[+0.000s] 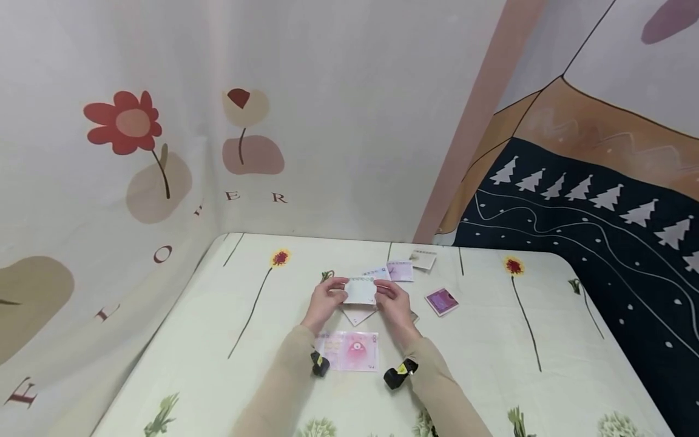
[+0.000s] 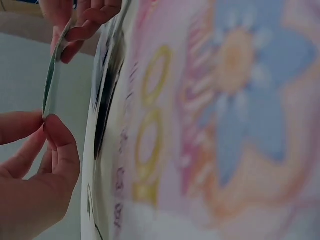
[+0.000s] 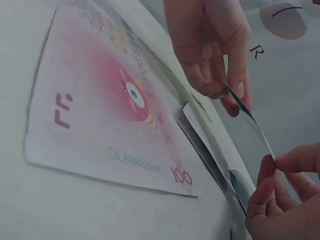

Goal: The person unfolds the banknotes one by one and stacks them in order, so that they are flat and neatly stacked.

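Both hands hold a pale green play banknote (image 1: 360, 291) up over the table, one at each short end. My left hand (image 1: 325, 301) pinches its left end between thumb and fingers. At the right end, my right hand (image 1: 394, 303) pinches it the same way. The right wrist view shows the note (image 3: 256, 122) nearly edge-on and slightly bowed. A pink 100 note (image 1: 357, 352) lies flat between the forearms, its printed face (image 3: 135, 95) large in the right wrist view. Beneath the held note, a whitish note (image 1: 357, 314) is partly covered.
Beyond the hands lie a bluish note (image 1: 378, 273), a purple note (image 1: 401, 271) and a pale greyish note (image 1: 423, 260). A dark purple note or card (image 1: 442, 301) sits right of the right hand. Curtains with printed flowers (image 1: 349, 121) rise behind the table's far edge.
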Available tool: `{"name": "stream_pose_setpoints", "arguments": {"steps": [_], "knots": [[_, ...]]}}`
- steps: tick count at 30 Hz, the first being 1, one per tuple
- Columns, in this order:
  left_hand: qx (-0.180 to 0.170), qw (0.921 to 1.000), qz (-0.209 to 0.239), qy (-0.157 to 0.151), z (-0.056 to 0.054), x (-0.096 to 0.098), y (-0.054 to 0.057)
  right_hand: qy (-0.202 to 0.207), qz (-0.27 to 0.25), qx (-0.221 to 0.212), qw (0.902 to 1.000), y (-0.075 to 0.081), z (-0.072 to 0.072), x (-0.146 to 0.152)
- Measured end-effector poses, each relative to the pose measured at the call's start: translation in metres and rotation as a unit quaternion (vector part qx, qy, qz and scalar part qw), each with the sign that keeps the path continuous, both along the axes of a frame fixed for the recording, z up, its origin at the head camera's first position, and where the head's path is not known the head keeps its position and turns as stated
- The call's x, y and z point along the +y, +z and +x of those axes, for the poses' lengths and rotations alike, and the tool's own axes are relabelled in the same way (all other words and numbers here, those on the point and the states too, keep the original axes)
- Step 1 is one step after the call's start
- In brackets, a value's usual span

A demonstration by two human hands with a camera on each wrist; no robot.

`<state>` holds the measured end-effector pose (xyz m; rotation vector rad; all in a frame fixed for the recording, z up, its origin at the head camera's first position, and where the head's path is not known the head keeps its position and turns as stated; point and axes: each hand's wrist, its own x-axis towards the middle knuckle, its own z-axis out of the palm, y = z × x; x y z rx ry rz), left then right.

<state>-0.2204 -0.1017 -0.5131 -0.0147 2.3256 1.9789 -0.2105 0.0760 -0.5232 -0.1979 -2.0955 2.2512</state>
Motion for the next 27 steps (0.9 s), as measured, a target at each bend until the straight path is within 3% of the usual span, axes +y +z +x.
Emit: {"name": "stream_pose_setpoints", "arguments": {"steps": [8,18,24,27], "knots": [[0.039,0.9956,-0.084,-0.011,0.010,0.011,0.001,-0.014,-0.046,-0.013,0.9988,0.008,0.011,0.005],[0.096,0.9818,-0.162,-0.025,0.020,0.024,0.014,-0.015,-0.071,0.020,0.9972,0.018,0.019,0.010],[0.100,0.9837,-0.124,-0.084,0.029,0.035,0.024,0.015,-0.036,0.036,0.9986,0.023,0.026,0.008],[0.098,0.9863,-0.095,-0.093,0.032,0.041,0.027,0.023,-0.034,0.038,0.9984,0.024,0.029,0.008]]}}
